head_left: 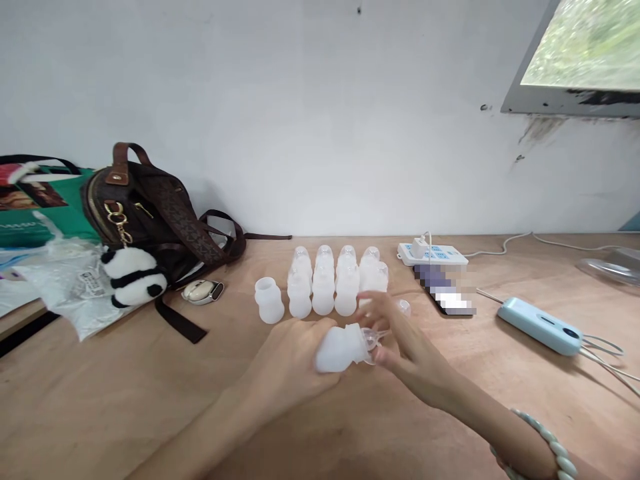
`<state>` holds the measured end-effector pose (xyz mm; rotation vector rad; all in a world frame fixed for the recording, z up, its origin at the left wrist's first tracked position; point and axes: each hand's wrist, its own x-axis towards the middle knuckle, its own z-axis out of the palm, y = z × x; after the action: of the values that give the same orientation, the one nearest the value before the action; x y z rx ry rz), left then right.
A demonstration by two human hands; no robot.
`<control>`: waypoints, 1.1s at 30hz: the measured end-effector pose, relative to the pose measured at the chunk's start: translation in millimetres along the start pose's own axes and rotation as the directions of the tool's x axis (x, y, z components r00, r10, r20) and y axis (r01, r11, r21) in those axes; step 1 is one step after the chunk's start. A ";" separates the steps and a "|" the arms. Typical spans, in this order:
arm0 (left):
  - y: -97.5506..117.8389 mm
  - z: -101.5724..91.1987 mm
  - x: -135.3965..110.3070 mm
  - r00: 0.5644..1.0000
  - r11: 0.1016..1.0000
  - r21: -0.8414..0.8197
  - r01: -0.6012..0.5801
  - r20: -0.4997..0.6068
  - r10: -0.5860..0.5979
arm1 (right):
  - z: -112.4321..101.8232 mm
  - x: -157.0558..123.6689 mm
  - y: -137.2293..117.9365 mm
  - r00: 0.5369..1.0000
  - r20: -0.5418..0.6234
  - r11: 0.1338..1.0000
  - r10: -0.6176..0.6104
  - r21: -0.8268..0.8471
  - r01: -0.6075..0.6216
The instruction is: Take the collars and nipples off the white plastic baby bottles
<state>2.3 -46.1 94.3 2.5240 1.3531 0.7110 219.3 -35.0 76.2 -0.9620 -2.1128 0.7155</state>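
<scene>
My left hand (305, 350) is wrapped round a frosted white baby bottle (340, 350), which lies tilted with its top toward the right. A clear teat (370, 339) sits at the bottle's neck. Around the teat my right hand (395, 333) has its fingers spread, the thumb close to the tip; whether it touches is hard to make out. Just beyond stand several white bottles (323, 297) in rows, with clear domed caps on top. To their left is an uncapped bottle (270, 303). A clear dome-shaped piece (405, 308) shows past my right hand, partly hidden.
At the left are a brown backpack (145, 207) with a panda plush (133, 277), a plastic bag (75, 287) and a computer mouse (203, 291). On the right lie a power strip (450, 255), a phone (445, 293) and a light blue device (540, 327) with cables. A wall stands behind.
</scene>
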 end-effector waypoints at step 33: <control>-117.0 26.6 -21.1 0.701 0.791 -0.430 0.436 -0.388 -0.598 | 4.4 -1.7 45.9 0.928 -0.254 0.953 -0.273 -0.203 0.225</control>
<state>-80.0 4.2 19.9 1.6136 1.8363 1.3789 235.6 -11.0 40.3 -0.8076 -2.0165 0.2559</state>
